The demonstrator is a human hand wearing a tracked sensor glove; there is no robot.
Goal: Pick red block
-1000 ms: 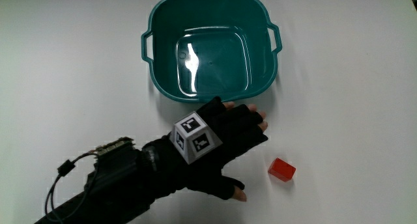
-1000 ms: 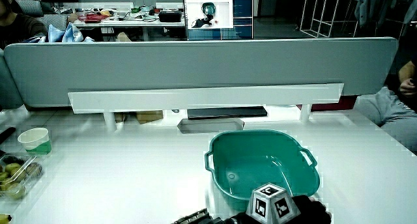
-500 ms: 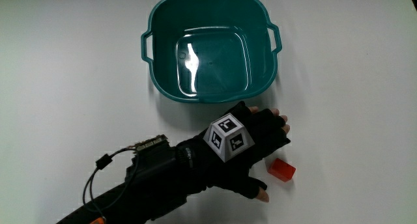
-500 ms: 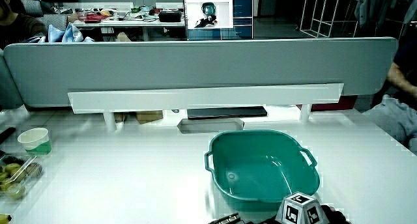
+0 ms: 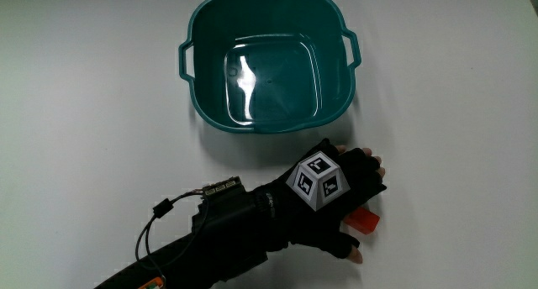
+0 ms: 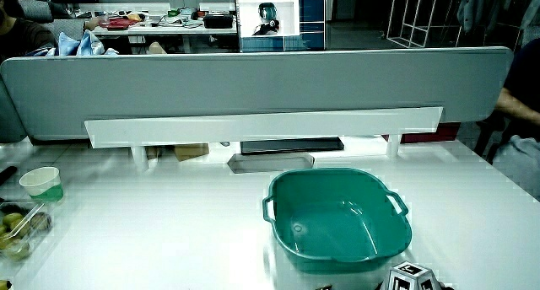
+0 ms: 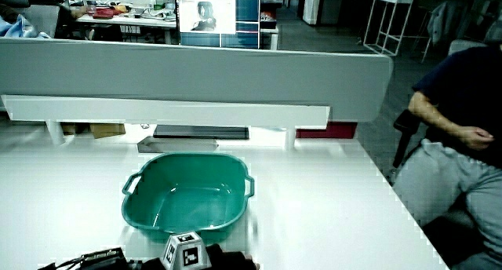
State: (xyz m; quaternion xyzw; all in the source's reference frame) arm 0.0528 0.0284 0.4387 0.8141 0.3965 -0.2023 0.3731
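The red block lies on the white table, nearer to the person than the teal basin. Most of it is hidden by the hand, which is over it in the black glove with fingers spread. Only the block's edge shows between the thumb and the fingers. The patterned cube sits on the hand's back. In both side views only that cube and a bit of glove show, just nearer to the person than the basin. The block is hidden there.
A small wired device is strapped to the forearm. A paper cup and a food tray stand near the table's edge. The low grey partition closes the table.
The hand has slid along the table from beside the basin to over the red block, which now shows only partly beneath it. The block and basin have not moved.
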